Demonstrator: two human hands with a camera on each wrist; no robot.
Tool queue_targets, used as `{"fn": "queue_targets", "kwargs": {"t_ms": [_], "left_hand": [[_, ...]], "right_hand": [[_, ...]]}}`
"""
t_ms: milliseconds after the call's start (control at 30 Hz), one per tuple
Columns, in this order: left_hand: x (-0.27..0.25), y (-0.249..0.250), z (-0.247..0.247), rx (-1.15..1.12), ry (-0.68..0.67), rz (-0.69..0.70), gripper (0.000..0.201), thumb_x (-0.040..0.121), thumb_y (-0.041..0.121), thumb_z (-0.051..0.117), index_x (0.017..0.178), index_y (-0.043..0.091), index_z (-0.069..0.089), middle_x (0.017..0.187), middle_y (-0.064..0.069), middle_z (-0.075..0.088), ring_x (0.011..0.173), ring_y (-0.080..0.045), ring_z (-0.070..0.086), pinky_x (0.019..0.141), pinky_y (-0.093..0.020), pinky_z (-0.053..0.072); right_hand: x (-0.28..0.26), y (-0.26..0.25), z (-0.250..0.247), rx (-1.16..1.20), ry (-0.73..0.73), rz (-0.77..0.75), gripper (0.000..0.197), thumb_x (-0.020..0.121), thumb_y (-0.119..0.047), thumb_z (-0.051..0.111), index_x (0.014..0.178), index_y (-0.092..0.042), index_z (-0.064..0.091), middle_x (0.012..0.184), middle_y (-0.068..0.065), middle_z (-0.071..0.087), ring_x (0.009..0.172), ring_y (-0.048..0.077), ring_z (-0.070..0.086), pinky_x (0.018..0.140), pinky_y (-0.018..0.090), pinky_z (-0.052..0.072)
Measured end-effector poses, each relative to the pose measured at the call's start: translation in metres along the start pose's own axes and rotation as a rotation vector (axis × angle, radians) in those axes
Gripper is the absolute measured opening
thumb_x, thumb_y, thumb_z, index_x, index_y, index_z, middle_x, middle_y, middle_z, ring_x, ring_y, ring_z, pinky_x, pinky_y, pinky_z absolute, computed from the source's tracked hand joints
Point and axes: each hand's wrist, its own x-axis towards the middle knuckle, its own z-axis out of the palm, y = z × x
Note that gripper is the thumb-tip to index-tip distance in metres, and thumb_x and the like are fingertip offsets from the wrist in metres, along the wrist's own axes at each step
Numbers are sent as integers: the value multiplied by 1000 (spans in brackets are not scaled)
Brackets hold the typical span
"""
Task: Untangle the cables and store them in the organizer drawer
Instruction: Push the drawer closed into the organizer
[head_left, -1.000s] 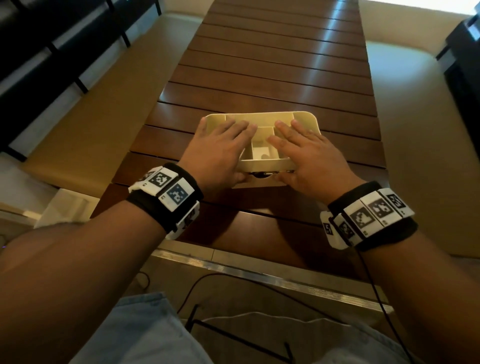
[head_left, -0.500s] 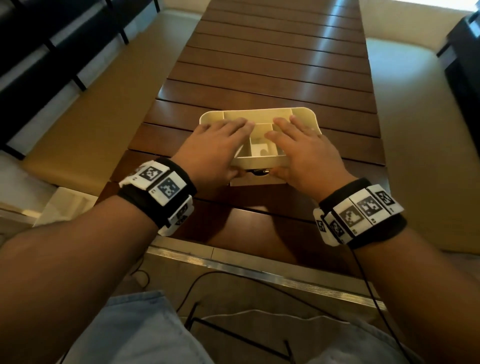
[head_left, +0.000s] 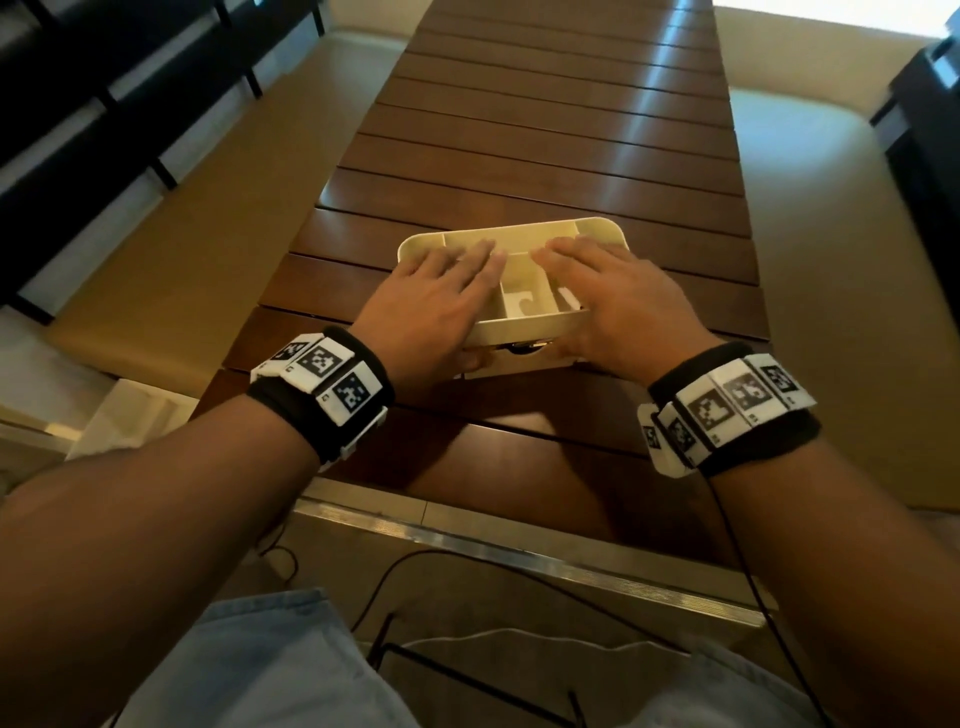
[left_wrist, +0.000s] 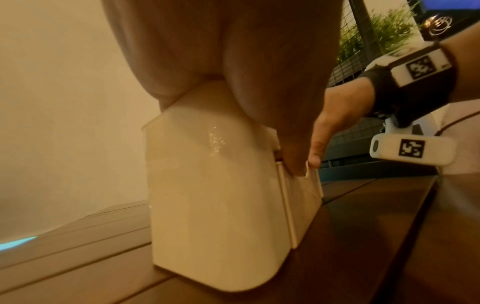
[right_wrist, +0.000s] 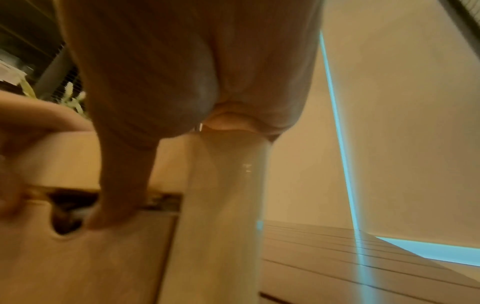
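Organizer drawer (head_left: 519, 358) first, since that's where all the action is: it's being pressed at its front by both thumbs, one each side of the finger notch (right_wrist: 64, 224), while the fingers are laid out flat across the top of the cream desk organizer (head_left: 597, 228). So nothing is really clenched here. The left hand (head_left: 436, 306) is spread over the left compartments with its thumb tucked down onto the drawer face, and the right hand (head_left: 618, 306) mirrors that on the right side. Call it a bracing press rather than a grasp.

A narrow gap can be seen above the drawer front in the right wrist view, with something dark inside. Probably a cable, but it can't be told for sure. No loose cables are spotted anywhere on the slatted wooden table (head_left: 545, 130), which the organizer sits on, near the person's end.

Going by that, the untangling looks finished and the step in hand is most likely the drawer being closed. What's called for next, as a guess: an even push from both thumbs with the body held steady by the flat fingers, and any cable at the gap kept clear so nothing gets pinched.
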Motion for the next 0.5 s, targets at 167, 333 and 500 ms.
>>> {"fn": "queue_targets", "kwargs": {"t_ms": [167,333,500], "left_hand": [[3,2,3,-18,-15,-51,93,93,62,50,159,18,-1,168,-5,1,151,-44,8,114,-74,10],[4,-1,2,-51,-13,-35,85,97,58,45,160,21,1,168,-2,0,152,-42,6,115,-72,8],[5,2,1,-62,-31,-54,90,95,52,50,159,20,-4,168,-3,-6,153,-39,0,117,-70,3]], "right_hand": [[-3,8,16,-82,49,-39,96,79,-55,73,156,-30,22,164,-6,22,151,23,21,112,48,31],[-5,4,20,-85,124,-36,92,81,-46,74,156,-28,24,163,-3,26,150,25,25,112,48,31],[-4,0,20,-120,80,-6,92,83,-53,69,156,-39,16,165,-5,17,152,25,17,114,48,26]]}}
